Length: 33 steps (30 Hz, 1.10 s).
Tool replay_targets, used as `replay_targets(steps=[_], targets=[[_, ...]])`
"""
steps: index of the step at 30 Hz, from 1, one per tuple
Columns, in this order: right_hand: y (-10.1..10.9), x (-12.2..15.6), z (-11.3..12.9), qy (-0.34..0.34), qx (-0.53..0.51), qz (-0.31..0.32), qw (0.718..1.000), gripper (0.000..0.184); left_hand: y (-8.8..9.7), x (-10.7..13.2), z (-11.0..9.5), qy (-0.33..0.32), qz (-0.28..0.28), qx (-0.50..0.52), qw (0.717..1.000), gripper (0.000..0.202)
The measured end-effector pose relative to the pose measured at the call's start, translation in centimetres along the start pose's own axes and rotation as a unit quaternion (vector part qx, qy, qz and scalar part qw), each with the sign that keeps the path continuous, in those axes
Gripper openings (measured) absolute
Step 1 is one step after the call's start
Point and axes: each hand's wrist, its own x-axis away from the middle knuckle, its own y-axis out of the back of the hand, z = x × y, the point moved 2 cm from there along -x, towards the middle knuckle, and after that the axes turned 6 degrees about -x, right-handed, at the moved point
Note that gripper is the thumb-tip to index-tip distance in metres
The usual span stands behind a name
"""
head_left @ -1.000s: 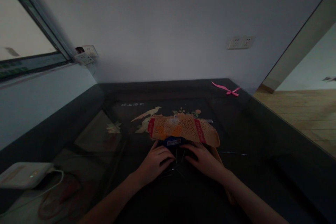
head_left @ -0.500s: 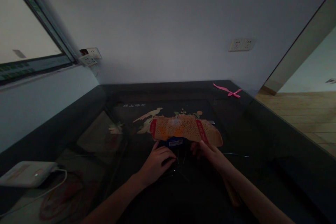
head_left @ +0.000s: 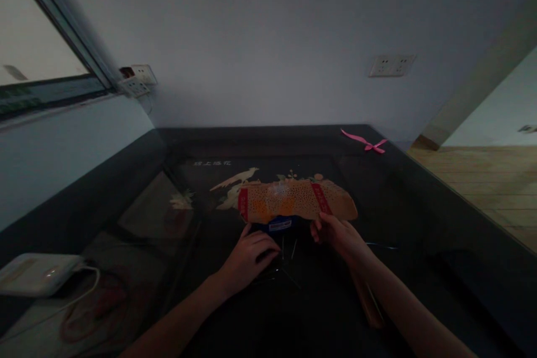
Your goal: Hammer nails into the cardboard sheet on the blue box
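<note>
A tan dotted piece (head_left: 289,200) with two red bands and a rounded right end lies over a blue packet (head_left: 280,226) on the dark table. My left hand (head_left: 251,257) rests below its left end, one finger up at the lower edge. The other fingers are bent, thumb apart, and nothing shows between them. At the lower right edge is my right hand (head_left: 335,235), fingers curled and closed, thumb near the red band; what they hold, if anything, is hidden. Between the hands lie several thin metal pins (head_left: 283,249). Beneath my right forearm a brown wooden strip (head_left: 367,302) is partly covered.
A pink ribbon (head_left: 369,145) lies at the far right of the table (head_left: 260,137). At the left stand a white device (head_left: 39,274) and its cable. A thin metal rod (head_left: 381,245) lies right of my right hand, with a dark flat object (head_left: 482,291) farther right.
My right hand has shifted slightly up and right, and its thumb sits nearer the dotted piece's edge. My left hand stays almost in place. The whole view has tilted a little.
</note>
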Motion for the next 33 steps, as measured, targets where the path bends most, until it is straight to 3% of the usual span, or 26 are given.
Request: replay_targets(steps=[5,9,12,15,17,20,23,26,29,31,33], targets=[[0.2,-0.1,0.1,-0.017,0.036,0.003,0.999,0.044,0.0,0.0,0.0,0.003,0.001,0.004,1.0,0.013],[0.5,0.3,0.6,-0.019,0.201,0.058,0.978,0.048,0.3,0.0,-0.1,0.002,0.005,-0.008,1.0,0.012],[1.0,1.1,1.4,0.009,0.415,0.08,0.906,0.036,0.6,-0.1,-0.1,-0.002,0.01,-0.035,0.999,0.011],[1.8,2.1,2.1,0.024,0.59,0.008,0.807,0.021,0.9,-0.1,-0.2,-0.011,0.028,-0.066,0.997,0.011],[2.4,3.1,2.2,0.026,0.648,-0.044,0.76,0.019,1.3,0.0,-0.5,-0.021,0.049,-0.07,0.996,0.011],[3.1,4.5,1.4,0.038,0.687,-0.11,0.717,0.029,2.8,0.2,-1.8,-0.044,0.098,-0.013,0.994,0.009],[3.4,5.3,0.3,0.037,0.705,-0.14,0.695,0.046,5.4,0.1,-3.2,-0.066,0.135,0.074,0.986,0.009],[3.4,5.3,-0.3,0.018,0.715,-0.137,0.686,0.054,8.5,-1.5,-3.2,-0.056,0.074,0.101,0.991,0.008],[3.5,4.9,-0.2,0.0,0.718,-0.129,0.684,0.049,10.4,-4.2,-0.8,0.003,-0.08,0.093,0.992,0.007],[3.7,4.7,-0.2,-0.008,0.721,-0.128,0.681,0.047,10.4,-5.8,1.3,0.056,-0.185,0.112,0.975,0.007],[4.1,4.7,-0.1,-0.017,0.724,-0.128,0.678,0.045,9.5,-7.0,3.2,0.081,-0.247,0.135,0.956,0.006]])
